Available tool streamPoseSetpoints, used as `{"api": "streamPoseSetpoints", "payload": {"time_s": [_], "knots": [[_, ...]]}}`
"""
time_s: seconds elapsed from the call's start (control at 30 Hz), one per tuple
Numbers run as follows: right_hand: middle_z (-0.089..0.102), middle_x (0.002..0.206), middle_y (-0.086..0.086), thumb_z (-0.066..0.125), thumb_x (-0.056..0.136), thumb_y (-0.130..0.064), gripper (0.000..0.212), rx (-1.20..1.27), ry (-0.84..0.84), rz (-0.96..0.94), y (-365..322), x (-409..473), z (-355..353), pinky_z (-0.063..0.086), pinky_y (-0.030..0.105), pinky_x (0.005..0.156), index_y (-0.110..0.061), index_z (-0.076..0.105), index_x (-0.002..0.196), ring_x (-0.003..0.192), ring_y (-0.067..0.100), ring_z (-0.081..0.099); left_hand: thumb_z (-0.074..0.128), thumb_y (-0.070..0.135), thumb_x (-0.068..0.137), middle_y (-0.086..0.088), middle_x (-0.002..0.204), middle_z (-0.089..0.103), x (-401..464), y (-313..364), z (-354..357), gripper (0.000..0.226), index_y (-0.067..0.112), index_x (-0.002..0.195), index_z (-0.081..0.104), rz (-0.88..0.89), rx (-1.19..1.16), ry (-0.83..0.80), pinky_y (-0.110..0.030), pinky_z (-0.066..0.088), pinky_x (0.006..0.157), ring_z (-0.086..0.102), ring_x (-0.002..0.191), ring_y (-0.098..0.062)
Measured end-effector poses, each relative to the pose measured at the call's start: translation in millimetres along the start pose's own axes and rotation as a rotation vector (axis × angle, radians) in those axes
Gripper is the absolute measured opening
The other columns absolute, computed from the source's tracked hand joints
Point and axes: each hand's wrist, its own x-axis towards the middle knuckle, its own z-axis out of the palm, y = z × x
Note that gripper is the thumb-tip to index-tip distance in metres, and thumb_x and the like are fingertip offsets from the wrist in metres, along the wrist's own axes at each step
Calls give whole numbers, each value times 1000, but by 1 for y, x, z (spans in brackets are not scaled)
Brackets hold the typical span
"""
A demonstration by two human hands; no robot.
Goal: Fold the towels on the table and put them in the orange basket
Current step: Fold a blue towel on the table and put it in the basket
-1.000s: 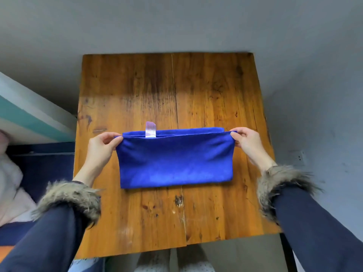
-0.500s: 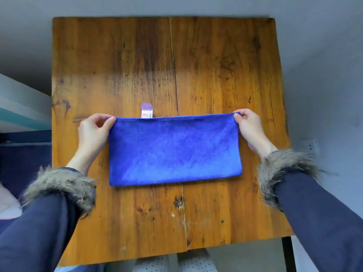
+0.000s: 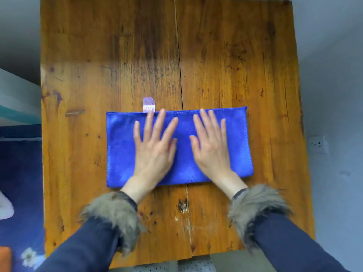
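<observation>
Pressing flat on the blue towel [image 3: 121, 150], both hands lay side by side with fingers straight and spread, gripping nothing. The left hand [image 3: 155, 150] rested just beside the right hand [image 3: 211, 148], thumbs nearly meeting over the cloth's middle. Under the palms the towel lay folded into a long strip on the table [image 3: 216, 55], its tag [image 3: 148, 104] poking out just past the left fingertips

A worn, orange-brown wooden table [image 3: 216, 55] with a dark central seam is lying under the hands. Pale grey flooring [image 3: 334, 55] is showing right of them, bearing a white wall socket [image 3: 318, 144]; dark blue fabric [image 3: 19, 173] is sitting left.
</observation>
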Motion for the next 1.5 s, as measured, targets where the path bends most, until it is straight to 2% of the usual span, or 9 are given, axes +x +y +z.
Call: {"api": "streamPoseSetpoints", "payload": {"time_s": [0.33, 0.5, 0.77, 0.9, 1.0, 1.1, 1.2, 1.37, 1.5], "knots": [[18, 156, 11, 33, 97, -31, 52, -179, -54, 144, 75, -4, 2, 6, 43, 118, -15, 28, 146, 145, 26, 13, 26, 40, 95, -9, 155, 22, -10, -87, 8, 55, 18, 145, 34, 1, 113, -101, -48, 11, 115, 18, 143, -31], [22, 154, 16, 32, 96, -29, 53, -163, 13, 132, 58, -27, -5, 7, 48, 117, -10, 30, 145, 143, 28, 15, 31, 33, 94, -13, 155, 20, -35, -56, 1, 54, 17, 145, 32, -24, 30, -47, -54, 7, 114, 13, 144, -31], [19, 155, 9, 26, 95, -38, 55, -221, -94, 173, 55, -59, 6, 5, 43, 117, -17, 27, 147, 144, 23, 11, 22, 39, 96, -11, 155, 20, -58, -50, 14, 54, 20, 146, 28, 0, 119, -202, -54, 9, 114, 15, 144, -32], [8, 158, 7, 28, 97, -38, 56, -253, -130, 250, 37, -58, 4, -2, 47, 117, -21, 17, 149, 146, 23, 2, 33, 21, 97, -12, 152, 29, -60, -53, -3, 45, 14, 141, 40, 16, -109, -149, -50, 13, 116, 21, 142, -32], [16, 157, 8, 35, 96, -37, 55, -236, -166, 132, 10, -60, 4, 2, 54, 115, -19, 26, 147, 145, 27, 10, 49, -10, 84, -19, 129, 55, -68, -64, -16, 40, 1, 121, 59, -133, -271, 81, -42, 40, 102, 49, 121, -37], [27, 153, 8, 41, 93, -37, 53, -277, -228, -81, -21, -59, 11, 12, 62, 111, -20, 37, 143, 142, 29, 22, 52, 1, 89, -18, 112, 58, -72, -81, -24, 27, 2, 115, 59, -480, -321, 165, -35, 39, 90, 51, 105, -35], [22, 155, 7, 46, 92, -41, 58, -293, -262, -93, -42, -47, 21, 8, 65, 110, -23, 33, 145, 144, 29, 18, 56, 19, 91, -18, 104, 59, -63, -97, -26, 26, 3, 112, 56, -728, -403, 45, -38, 36, 91, 50, 105, -35], [0, 159, 0, 35, 94, -53, 65, -282, -288, 36, -46, -39, 40, -10, 59, 111, -28, 12, 150, 146, 23, -5, 60, 29, 88, -17, 105, 60, -47, -100, -26, 25, 7, 99, 60, -733, -354, -80, -39, 39, 89, 51, 104, -33], [6, 159, 1, 34, 94, -52, 64, -293, -241, 36, -45, -42, 47, -8, 58, 112, -26, 16, 149, 146, 23, 0, 58, 30, 87, -17, 108, 61, -42, -96, -26, 26, 7, 99, 62, -746, -283, -147, -43, 45, 87, 53, 104, -36]]}}
